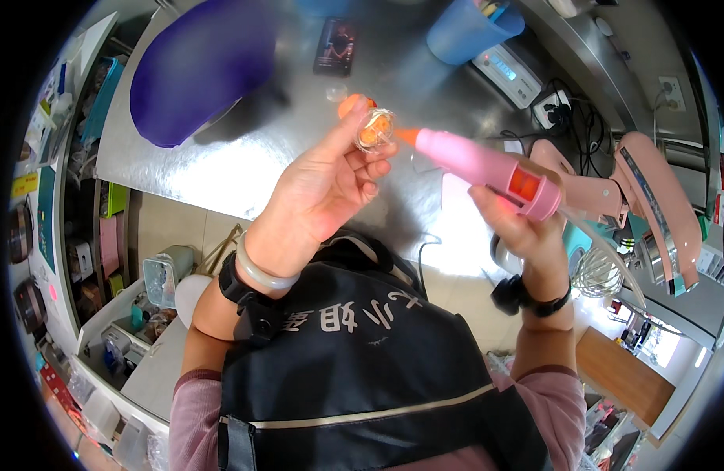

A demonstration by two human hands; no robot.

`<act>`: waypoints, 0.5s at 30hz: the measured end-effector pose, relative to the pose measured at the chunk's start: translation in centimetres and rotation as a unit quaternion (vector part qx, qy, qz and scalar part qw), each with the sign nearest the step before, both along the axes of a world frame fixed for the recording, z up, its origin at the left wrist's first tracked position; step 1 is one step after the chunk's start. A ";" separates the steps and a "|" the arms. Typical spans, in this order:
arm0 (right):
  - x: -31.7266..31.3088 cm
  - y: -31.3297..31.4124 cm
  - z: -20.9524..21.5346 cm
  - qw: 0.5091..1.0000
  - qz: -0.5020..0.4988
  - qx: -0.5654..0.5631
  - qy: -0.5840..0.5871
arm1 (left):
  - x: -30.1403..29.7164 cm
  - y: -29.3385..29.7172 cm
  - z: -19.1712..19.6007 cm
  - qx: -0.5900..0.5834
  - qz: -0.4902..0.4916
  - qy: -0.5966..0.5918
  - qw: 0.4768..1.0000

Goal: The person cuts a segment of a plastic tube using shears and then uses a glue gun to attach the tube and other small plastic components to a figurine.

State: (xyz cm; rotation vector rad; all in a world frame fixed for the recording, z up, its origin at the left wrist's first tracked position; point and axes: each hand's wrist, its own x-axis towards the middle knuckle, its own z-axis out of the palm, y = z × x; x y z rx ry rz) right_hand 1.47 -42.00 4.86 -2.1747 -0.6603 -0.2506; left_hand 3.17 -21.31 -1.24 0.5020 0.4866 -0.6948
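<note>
Head view: left grip [319,192] pinches the wiry ball [374,130], likely light and fragile, best held by its sides. Right grip [523,231] grasps the pink tool [476,166], judged stiff, near its rear.

It's bright in here: the steel table [236,177] throws back white glare, with a dark, soft shadow beside the blurry purple object [201,71]. Shelving [62,263] bows leftward toward the blackened, blue-fringed rim.
</note>
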 end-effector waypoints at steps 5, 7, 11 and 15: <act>-0.1 0.0 0.7 0.994 -0.014 0.029 0.107 | -0.1 -0.2 0.1 0.024 0.001 -0.008 1.000; 0.0 0.0 0.6 0.998 -0.003 0.009 0.055 | -0.1 -0.2 0.0 0.025 -0.003 -0.008 1.000; 0.1 -0.1 0.5 0.997 -0.003 0.020 0.080 | -0.1 -0.2 0.2 0.030 -0.005 -0.017 0.999; 0.3 -0.6 -0.1 0.993 0.024 -0.069 -0.094 | -0.1 -0.2 0.1 0.031 -0.004 -0.025 0.999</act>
